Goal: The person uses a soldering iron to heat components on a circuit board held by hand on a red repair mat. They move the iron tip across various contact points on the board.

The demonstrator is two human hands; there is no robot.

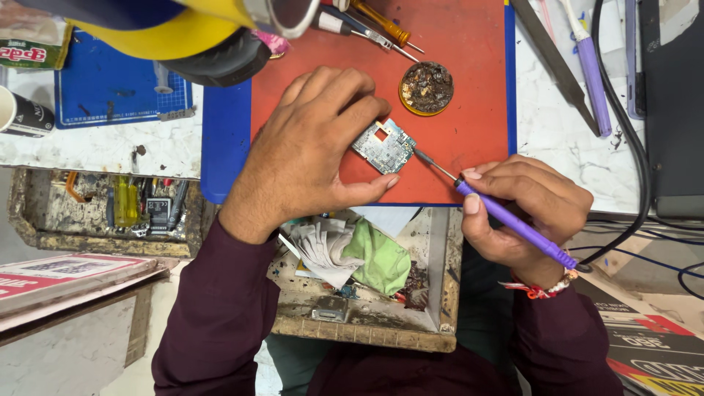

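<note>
Fingers of the left hand [312,147] pinch a small rectangular silver-green circuit board with a square cutout [384,146], thumb on its near lower edge, index and middle curled over the far edge, board tilted diagonally on the flat orange-red rubber work mat [469,88]. Right hand [524,209] closed in a pen grip on a slim purple-handled soldering iron [506,218], thin metal tip touching the board's right edge. Iron's long axis runs from lower right up to upper left, so the board lies up and left of the right fingers; left hand is the nearer one, already on the board. Black cable [629,139] leaves the iron's rear end.

Materials: board hard, flat, densely studded with tiny parts; mat smooth and matte, over a blue mat [224,132]. Round yellow-rimmed tin of dark crusty residue [426,88] sits beyond the board, apart from it. Orange-handled screwdrivers [381,23] at the mat's far edge. Second purple tool [592,77] and a flat grey metal file [557,62] lie on the white marble bench to the right. Open wooden drawer [367,323] below holds crumpled green cloth [381,258] and paper scraps
</note>
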